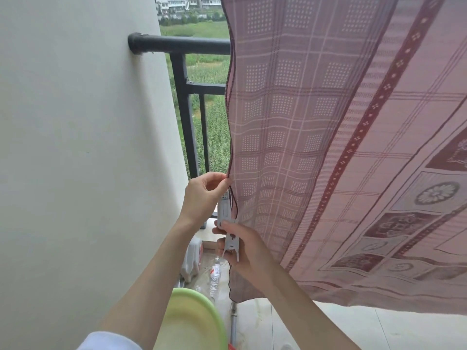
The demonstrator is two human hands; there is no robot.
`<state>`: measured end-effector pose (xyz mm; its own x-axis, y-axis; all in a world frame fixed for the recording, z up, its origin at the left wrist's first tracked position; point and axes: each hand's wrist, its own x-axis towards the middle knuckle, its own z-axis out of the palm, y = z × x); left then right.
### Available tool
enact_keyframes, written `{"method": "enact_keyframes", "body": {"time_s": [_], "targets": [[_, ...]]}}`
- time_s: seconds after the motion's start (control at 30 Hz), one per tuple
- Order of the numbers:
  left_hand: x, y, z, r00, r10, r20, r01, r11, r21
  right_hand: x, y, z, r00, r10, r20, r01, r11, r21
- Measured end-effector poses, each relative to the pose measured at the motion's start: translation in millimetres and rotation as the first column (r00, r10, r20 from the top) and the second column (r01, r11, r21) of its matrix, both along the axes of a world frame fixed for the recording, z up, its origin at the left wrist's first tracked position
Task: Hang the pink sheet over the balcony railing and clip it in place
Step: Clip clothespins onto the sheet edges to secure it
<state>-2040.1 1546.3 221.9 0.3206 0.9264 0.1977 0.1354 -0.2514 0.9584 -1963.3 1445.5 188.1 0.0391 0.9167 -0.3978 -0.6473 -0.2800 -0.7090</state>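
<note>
The pink patterned sheet [328,147] hangs over the black balcony railing [182,44] and fills the right of the view, its lower part billowing towards me. My left hand [204,195] pinches the sheet's left hem low down. My right hand [242,248] grips a white clothes clip [227,223] right below, its upper end against the same hem beside a black railing bar. Whether the clip's jaws bite the fabric is hidden by my fingers.
A white wall [75,147] closes the left side. A green basin [194,322] sits below my arms. A clear plastic bottle [214,276] and a white container [192,258] lie on the tiled floor by the railing's foot.
</note>
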Motion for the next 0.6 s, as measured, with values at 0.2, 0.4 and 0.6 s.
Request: {"method": "enact_keyframes", "body": {"time_s": [0.2,0.4,0.6], "targets": [[0,2,6,0.996,0.082,-0.042,-0.084,0.995,-0.056,2,0,-7,0.999,-0.013,-0.034,0.016,0.997,0.074],[0,-3,9,0.996,0.086,0.007,-0.084,0.986,-0.142,0,2,-18,0.990,0.006,-0.144,0.007,0.996,0.085],[1,-8,8,0.992,0.117,0.040,-0.111,0.985,-0.128,1,7,-21,0.963,-0.024,-0.267,0.067,0.986,0.153]]}}
